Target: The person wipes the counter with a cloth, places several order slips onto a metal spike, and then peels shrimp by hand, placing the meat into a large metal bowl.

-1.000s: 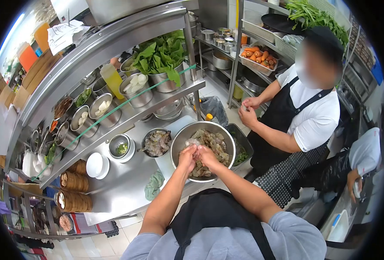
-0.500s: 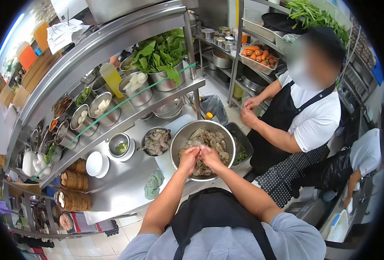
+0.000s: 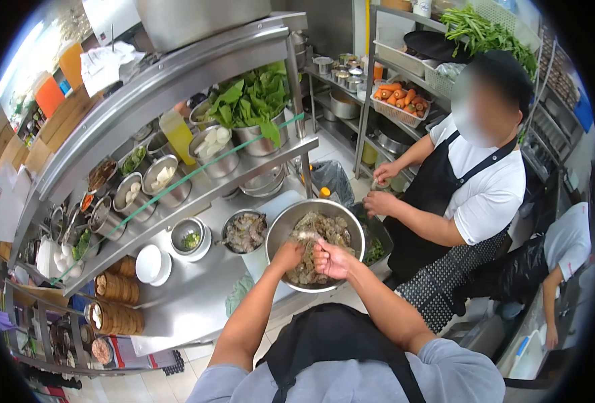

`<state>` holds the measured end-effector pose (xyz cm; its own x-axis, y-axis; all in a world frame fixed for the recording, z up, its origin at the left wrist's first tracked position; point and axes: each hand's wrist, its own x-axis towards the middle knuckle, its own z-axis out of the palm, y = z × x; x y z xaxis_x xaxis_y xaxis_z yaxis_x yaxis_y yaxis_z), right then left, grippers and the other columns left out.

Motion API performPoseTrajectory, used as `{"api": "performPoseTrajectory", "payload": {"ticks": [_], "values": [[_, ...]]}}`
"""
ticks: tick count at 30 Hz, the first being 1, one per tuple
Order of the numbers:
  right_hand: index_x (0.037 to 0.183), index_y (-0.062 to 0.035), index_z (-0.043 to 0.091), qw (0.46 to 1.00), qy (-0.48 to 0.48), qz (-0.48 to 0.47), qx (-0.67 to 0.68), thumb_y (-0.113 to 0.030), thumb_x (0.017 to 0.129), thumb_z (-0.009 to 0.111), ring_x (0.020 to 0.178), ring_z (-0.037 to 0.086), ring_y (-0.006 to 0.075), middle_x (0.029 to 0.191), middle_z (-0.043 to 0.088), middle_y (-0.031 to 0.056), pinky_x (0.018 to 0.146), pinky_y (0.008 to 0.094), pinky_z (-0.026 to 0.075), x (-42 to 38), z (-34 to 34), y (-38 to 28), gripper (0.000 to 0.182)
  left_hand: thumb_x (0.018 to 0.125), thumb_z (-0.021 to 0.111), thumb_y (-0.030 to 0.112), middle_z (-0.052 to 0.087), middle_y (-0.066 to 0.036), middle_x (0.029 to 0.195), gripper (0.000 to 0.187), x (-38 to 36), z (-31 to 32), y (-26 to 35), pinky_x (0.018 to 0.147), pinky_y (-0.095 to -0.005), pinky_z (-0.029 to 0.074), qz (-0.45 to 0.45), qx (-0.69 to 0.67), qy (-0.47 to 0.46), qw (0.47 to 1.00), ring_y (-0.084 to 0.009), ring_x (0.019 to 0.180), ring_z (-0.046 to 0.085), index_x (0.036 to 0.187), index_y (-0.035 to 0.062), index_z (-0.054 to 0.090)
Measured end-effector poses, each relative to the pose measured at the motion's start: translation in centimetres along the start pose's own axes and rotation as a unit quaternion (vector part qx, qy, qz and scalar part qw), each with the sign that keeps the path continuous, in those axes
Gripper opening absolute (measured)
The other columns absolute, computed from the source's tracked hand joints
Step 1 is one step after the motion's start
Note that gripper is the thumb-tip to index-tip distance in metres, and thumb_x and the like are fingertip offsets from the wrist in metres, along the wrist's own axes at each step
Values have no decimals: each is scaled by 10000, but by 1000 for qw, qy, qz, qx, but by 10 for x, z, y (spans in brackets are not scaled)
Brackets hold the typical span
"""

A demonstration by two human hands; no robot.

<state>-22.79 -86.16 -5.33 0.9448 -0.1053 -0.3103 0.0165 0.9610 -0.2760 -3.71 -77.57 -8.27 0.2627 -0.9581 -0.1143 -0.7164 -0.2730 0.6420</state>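
Observation:
A large steel bowl (image 3: pixel 275 267) of unpeeled, greyish-brown shrimp (image 3: pixel 334 232) sits in front of me. Over it, my right hand (image 3: pixel 332 260) is closed, with a pale shrimp (image 3: pixel 307 236) pinched at its fingertips. My left hand (image 3: pixel 288 256) is beside it at the bowl's left side, fingers curled down toward the shrimp; whatever they grip is hidden. To the left stands a smaller steel bowl (image 3: pixel 227 243) of pale grey peeled shrimp. A white cutting board (image 3: pixel 260 267) lies partly under the large bowl.
A co-worker in a black apron (image 3: pixel 432 181) stands at the right, hands near the dark bin (image 3: pixel 380 254). Overhead at left runs a steel shelf (image 3: pixel 243 168) with containers of vegetables. Bamboo steamers (image 3: pixel 117 317), white bowls (image 3: pixel 151 264) and a green cloth (image 3: pixel 238 295) occupy the counter.
My hands, pressed together before, have come apart. The left has dropped lower left toward the shrimp; the right has shifted slightly right with a shrimp. The co-worker's hands have parted slightly.

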Motion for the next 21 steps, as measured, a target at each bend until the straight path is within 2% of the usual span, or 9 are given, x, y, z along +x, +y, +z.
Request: {"api": "performPoseTrajectory", "payload": {"ticks": [4,5,6,7,9,11,16,19,21], "values": [[965,-89,566,956,130,-69,-254,-246,1030,465,609,474,136,657,476,-22,590,287,426,2,-8,0,197,844,686,238,668,-237,909,237,-15,-2,-10,830,-479,512,46,125,36,990,-417,913,645,991,53,711],[983,-60,597,845,172,-138,-486,-247,1014,487,626,530,173,680,541,18,609,322,455,4,-14,2,219,841,683,240,662,-215,899,224,-19,-8,-3,846,-464,517,48,174,81,980,-398,912,642,975,63,711],[1000,-31,628,673,207,-195,-683,-248,998,508,643,586,210,702,606,58,628,356,484,3,-15,1,248,841,683,240,662,-215,899,224,-22,-15,11,846,-464,517,56,179,77,979,-398,912,642,975,63,711],[971,-22,683,556,215,-237,-767,-230,954,548,733,671,317,782,685,159,708,440,517,2,-16,1,249,837,689,217,653,-204,884,197,-26,-21,26,836,-460,516,89,132,131,979,-391,910,641,964,68,711],[946,-32,700,524,233,-236,-785,-222,938,555,784,667,360,821,690,182,753,472,514,1,-6,5,239,833,695,195,645,-192,868,171,-30,-25,47,826,-456,515,125,86,181,972,-384,907,639,952,74,711],[924,-60,734,479,243,-252,-805,-207,891,590,833,661,423,880,694,219,789,513,519,4,-4,13,208,825,696,127,675,-178,864,135,-36,-22,58,753,-463,506,160,57,93,981,-372,850,647,935,51,713],[918,-93,724,459,231,-251,-821,-212,868,616,810,661,406,839,695,184,731,516,511,11,-9,26,168,828,672,91,666,-181,805,122,-39,-8,42,673,-427,511,176,8,127,976,-363,758,655,929,41,718],[957,-99,712,488,240,-319,-776,-259,868,650,820,661,388,863,699,147,734,503,513,9,-4,35,193,846,671,118,701,-156,856,114,-41,-5,32,692,-432,527,113,-13,157,981,-338,733,674,930,73,733],[982,-108,712,486,242,-314,-779,-257,870,655,827,660,383,877,697,140,734,499,511,13,-11,39,195,896,669,122,717,-112,821,113,-35,1,18,647,-367,529,18,-148,135,980,-224,647,661,947,40,727]]}}
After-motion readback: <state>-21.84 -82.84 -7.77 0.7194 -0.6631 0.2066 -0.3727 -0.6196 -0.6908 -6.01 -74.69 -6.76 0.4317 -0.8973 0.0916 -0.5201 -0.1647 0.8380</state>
